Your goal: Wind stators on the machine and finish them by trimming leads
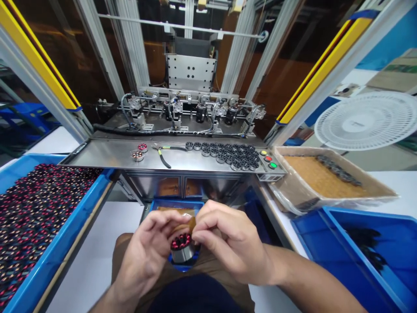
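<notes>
stator [182, 248] over the lap, in both hands | left hand [146, 254] fingers clamped round its body | right hand [230, 248] fingers pinched on tan strip [190, 225] at its top | progress, judged: early, two finished-looking stators [138, 153] on tabletop [97, 157], left bin [61, 243] full | rings [228, 154] heaped by pliers [163, 155] | writing: none readable

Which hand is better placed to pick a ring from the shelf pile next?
Right, likely: the right hand only pinches the top of the stator, the left hand cradles it, and the rings lie toward its side.
</notes>
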`<state>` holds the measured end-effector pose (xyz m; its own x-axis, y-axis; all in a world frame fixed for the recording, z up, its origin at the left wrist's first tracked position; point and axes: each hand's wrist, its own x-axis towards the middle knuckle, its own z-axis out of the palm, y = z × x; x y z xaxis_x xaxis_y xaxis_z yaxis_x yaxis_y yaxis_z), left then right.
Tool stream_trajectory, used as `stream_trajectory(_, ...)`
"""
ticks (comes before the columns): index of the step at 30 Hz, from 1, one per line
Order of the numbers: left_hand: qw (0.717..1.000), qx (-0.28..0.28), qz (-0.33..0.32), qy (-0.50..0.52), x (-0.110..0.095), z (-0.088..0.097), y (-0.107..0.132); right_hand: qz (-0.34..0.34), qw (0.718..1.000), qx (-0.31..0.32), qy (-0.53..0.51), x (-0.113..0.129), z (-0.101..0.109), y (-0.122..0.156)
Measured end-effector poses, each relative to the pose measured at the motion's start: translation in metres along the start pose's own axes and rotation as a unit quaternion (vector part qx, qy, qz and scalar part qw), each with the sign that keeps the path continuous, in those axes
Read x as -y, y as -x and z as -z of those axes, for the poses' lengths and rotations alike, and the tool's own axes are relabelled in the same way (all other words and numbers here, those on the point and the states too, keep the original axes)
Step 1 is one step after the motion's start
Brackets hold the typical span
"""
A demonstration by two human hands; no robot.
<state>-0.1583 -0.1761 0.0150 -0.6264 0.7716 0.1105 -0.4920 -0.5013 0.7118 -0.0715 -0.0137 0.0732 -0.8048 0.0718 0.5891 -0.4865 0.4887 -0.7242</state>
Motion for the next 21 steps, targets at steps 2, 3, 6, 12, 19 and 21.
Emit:
stream_trajectory(2, 0.991, 0.062, 0.115, 0.011, 0.003, 0.005, -0.004, 0.015, 1.0, 0.015, -0.005, -0.001, 0.001, -0.001)
stream_trajectory(3, 0.977, 0.106, 0.185, 0.027, 0.005, 0.007, -0.005, 0.016, 1.0, 0.021, -0.006, -0.001, 0.002, -0.001)
stream_trajectory(6, 0.946, 0.172, 0.268, 0.064, 0.009, 0.012, -0.004, 0.012, 1.0, 0.024, -0.002, -0.001, 0.004, 0.0)
stream_trajectory(12, 0.989, 0.038, 0.14, -0.037, 0.001, 0.0, 0.008, -0.01, 0.999, -0.007, 0.034, -0.004, 0.003, 0.005)
stream_trajectory(19, 0.983, -0.078, -0.039, -0.163, 0.006, 0.001, 0.008, 0.001, 0.999, -0.03, 0.021, -0.013, -0.002, 0.005)
stream_trajectory(21, 0.979, -0.084, -0.052, -0.18, 0.009, 0.006, 0.007, 0.017, 0.999, -0.032, 0.018, -0.016, -0.001, 0.004)
